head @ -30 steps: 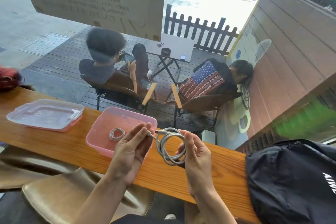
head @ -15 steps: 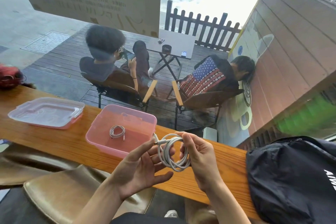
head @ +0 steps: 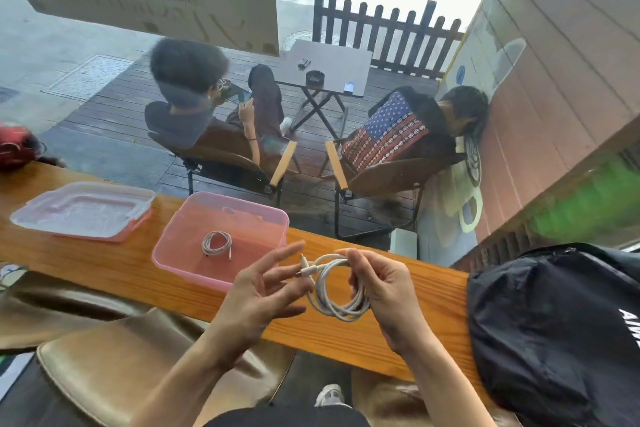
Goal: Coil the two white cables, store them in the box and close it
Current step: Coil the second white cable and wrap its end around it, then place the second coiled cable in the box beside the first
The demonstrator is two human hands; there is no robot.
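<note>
My right hand (head: 384, 291) grips a coiled white cable (head: 332, 291) above the wooden counter, the loop hanging to its left with both plug ends sticking out toward my left hand (head: 258, 291). That hand is spread open, palm up, just left of the coil and touching nothing. A smaller coiled white cable (head: 216, 243) lies on the floor of the open pink box (head: 173, 255), which stands on the counter left of my hands. The box's clear lid (head: 81, 210) rests flat further left.
A wooden counter (head: 429, 291) runs along a window. A black bag (head: 561, 326) sits on it at the right. A red object (head: 15, 146) lies at the far left. Brown stool seats (head: 114, 360) stand below. Two people sit in chairs outside.
My left hand has let go of the cable end and opened, palm up. My right hand keeps the coil, now lower and closer to the counter.
</note>
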